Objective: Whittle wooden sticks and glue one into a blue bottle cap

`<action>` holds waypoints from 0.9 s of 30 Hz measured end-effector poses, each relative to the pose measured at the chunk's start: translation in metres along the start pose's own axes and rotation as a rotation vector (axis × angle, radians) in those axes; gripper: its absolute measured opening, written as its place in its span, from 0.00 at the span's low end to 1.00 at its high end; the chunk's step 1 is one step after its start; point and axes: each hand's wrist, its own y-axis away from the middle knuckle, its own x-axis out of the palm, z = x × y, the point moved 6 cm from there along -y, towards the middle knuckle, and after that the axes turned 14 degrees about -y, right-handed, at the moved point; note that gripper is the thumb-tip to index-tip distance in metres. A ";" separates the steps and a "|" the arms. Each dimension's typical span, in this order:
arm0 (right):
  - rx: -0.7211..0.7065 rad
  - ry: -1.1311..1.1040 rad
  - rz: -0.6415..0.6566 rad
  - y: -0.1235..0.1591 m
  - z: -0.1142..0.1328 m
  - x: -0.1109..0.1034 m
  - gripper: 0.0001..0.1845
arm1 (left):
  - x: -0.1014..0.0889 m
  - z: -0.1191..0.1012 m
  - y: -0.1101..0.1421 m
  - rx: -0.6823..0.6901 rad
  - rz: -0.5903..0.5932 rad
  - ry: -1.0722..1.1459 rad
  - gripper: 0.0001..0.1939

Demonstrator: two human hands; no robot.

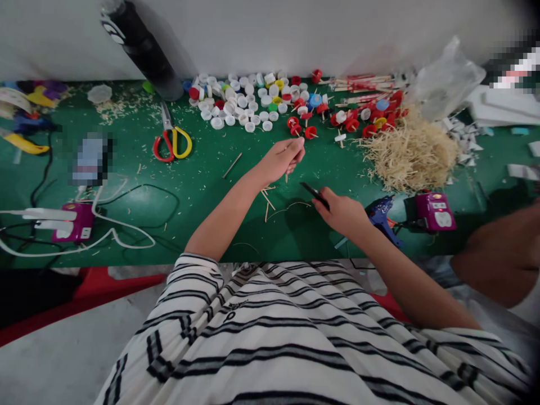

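Note:
My left hand (282, 158) is raised over the green table (202, 185), its fingers pinched on a thin wooden stick (287, 175) that hangs down from them. My right hand (341, 211) grips a small black-bladed knife (314, 193) whose tip points up-left toward the stick. A few cut stick pieces (267, 201) lie on the table just below my left hand. Beyond it stand red bottle caps on sticks (302, 129).
White and coloured bottle caps (242, 101) cover the back middle, a wood-shaving pile (411, 153) lies right, a blue glue gun (382, 216) and purple socket (434, 210) near my right wrist. Red-yellow scissors (172, 142), a black bottle (141, 48) and cables (84, 236) lie left. Another person's arm (502, 253) is at right.

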 end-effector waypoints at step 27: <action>-0.388 -0.792 -0.279 0.027 0.022 0.011 0.16 | 0.011 0.013 0.101 0.267 -0.097 -0.089 0.36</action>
